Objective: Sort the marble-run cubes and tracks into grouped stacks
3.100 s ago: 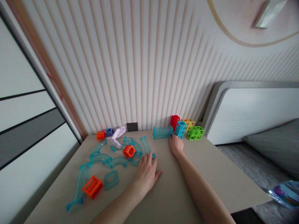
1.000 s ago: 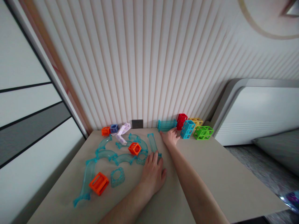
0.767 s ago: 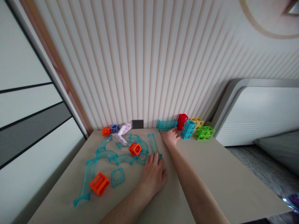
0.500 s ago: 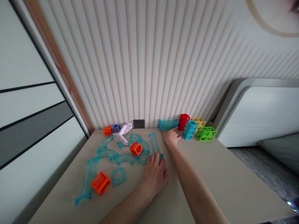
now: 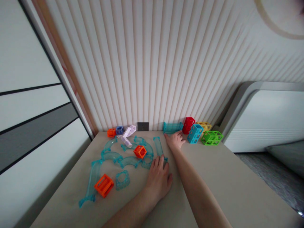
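My left hand (image 5: 159, 178) lies flat on the beige table (image 5: 220, 183), fingers spread, its tips touching a clear teal track piece (image 5: 158, 146). My right hand (image 5: 175, 140) rests palm down further back, fingers apart, just in front of a ribbed teal block (image 5: 172, 127) standing against the wall. A red frame block (image 5: 188, 125) and a light blue frame block (image 5: 195, 133) stand right of that hand. An orange cube (image 5: 140, 151) sits on the curved teal tracks (image 5: 114, 156) left of my left hand. Neither hand holds anything.
A green frame block (image 5: 212, 137) and a yellow one (image 5: 205, 126) stand at the back right. An orange block (image 5: 104, 185), a teal square ring (image 5: 123, 179), a white zigzag piece (image 5: 128, 135), small orange (image 5: 110, 132) and blue (image 5: 119, 129) cubes lie left. A bed headboard (image 5: 266, 117) is at right.
The ribbed teal block has gone from lying near my right hand to standing against the wall. My right hand has drawn a little left; the left hand has stayed put.
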Demonstrator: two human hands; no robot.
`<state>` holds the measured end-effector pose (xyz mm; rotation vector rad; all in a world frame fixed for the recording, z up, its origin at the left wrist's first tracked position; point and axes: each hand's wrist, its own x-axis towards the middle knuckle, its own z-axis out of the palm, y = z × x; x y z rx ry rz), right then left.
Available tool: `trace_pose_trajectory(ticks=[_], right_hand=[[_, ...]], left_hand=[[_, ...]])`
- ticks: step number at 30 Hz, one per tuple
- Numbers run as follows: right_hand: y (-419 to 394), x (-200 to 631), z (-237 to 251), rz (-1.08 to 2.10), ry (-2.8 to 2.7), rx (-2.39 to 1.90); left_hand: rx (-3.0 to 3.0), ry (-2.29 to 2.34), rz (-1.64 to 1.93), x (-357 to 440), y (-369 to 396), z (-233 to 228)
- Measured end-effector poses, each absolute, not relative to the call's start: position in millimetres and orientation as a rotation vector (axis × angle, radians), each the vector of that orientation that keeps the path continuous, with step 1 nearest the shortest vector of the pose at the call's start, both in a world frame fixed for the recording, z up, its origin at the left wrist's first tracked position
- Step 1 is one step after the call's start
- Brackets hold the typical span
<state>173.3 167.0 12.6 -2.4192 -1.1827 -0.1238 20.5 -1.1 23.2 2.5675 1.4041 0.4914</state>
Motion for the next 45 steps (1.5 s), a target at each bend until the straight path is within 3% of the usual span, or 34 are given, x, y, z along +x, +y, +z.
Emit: trace_pose_trajectory(ticks=[16,33,45], right_hand=[[155.6,172.8,14.2,-0.037,-1.190,-2.281],[35.5,171.8,15.6,0.408,-1.725,-1.479],[36.1,175.6,23.3,0.540,-1.854,-1.287]], left_hand=[[2.548,1.390,0.533,21.0,0.9,21.2],[2.597,1.362,0.687,20.8,2.8,15.4],[2.756,1.341,0.832,13.3,-5.8,15.0]])
